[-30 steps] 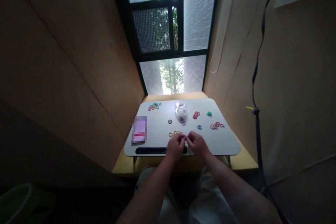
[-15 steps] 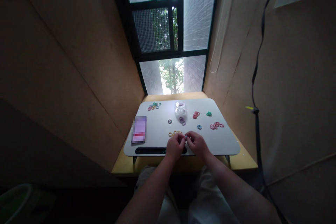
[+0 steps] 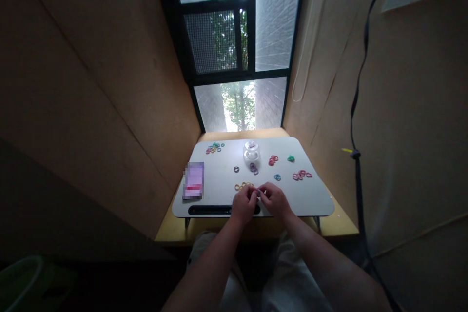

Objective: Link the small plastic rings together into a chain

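Note:
My left hand and my right hand meet over the front of the white lap table. Thumb and fingers of both are pinched together around one tiny greyish piece, too small and covered to name. Just beyond my left fingers lie several yellow rings, partly hidden by that hand. Farther back are a dark ring and a small bunch of purple rings. A blue cluster of rings lies beyond my right hand.
A clear jar stands at the back middle. Red rings, green rings and pink rings lie to the right. Mixed rings sit back left, above a phone. A black slot runs along the front edge.
My fingers have shifted very slightly around the tiny piece between them. The rings, jar and phone stay where they were.

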`<move>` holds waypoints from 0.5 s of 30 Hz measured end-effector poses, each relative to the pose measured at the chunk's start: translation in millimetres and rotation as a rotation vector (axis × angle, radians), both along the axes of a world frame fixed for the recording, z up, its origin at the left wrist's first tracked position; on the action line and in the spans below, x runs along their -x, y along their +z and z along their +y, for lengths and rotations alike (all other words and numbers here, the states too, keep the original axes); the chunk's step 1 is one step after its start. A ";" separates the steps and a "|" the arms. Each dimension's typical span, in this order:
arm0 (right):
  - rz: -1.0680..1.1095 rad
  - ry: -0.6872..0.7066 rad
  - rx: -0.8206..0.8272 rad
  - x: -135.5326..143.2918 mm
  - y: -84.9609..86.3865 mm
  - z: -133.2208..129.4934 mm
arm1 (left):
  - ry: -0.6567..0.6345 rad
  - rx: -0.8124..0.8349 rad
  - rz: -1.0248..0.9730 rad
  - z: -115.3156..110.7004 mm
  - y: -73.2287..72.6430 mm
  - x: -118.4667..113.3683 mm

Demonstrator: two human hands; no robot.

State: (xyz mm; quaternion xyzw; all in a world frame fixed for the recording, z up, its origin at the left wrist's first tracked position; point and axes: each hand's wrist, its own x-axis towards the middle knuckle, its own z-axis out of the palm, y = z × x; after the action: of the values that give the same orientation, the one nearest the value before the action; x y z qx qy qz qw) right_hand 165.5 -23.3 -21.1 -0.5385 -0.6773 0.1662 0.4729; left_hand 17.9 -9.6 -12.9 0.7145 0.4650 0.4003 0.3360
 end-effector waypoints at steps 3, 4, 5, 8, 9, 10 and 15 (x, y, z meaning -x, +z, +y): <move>-0.006 -0.001 -0.010 -0.1 -0.3 0.0 | 0.004 -0.016 0.015 0.7 -1.0 0.2; -0.008 -0.001 -0.015 -0.3 -0.6 0.0 | 0.006 -0.021 0.018 0.9 -1.5 0.3; -0.009 -0.001 -0.019 -0.5 -0.7 0.0 | 0.007 -0.025 0.022 1.0 -2.1 0.3; -0.017 0.000 -0.028 -0.9 -0.4 -0.2 | 0.010 -0.037 0.030 0.5 -2.9 0.4; -0.020 0.000 -0.030 -0.9 0.0 -0.4 | 0.012 -0.040 0.032 0.1 -2.8 0.4; -0.024 -0.001 -0.032 -0.9 0.4 -0.6 | 0.014 -0.043 0.034 -0.2 -2.6 0.3; -0.036 0.002 -0.039 -0.4 2.7 -1.2 | 0.015 -0.048 0.022 -1.1 -0.4 -0.3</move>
State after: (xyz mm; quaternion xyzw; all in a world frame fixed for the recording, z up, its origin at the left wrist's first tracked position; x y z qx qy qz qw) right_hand 165.9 -24.4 -18.4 -0.5313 -0.6894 0.1436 0.4709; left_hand 18.2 -10.7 -13.3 0.7231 0.4644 0.4060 0.3107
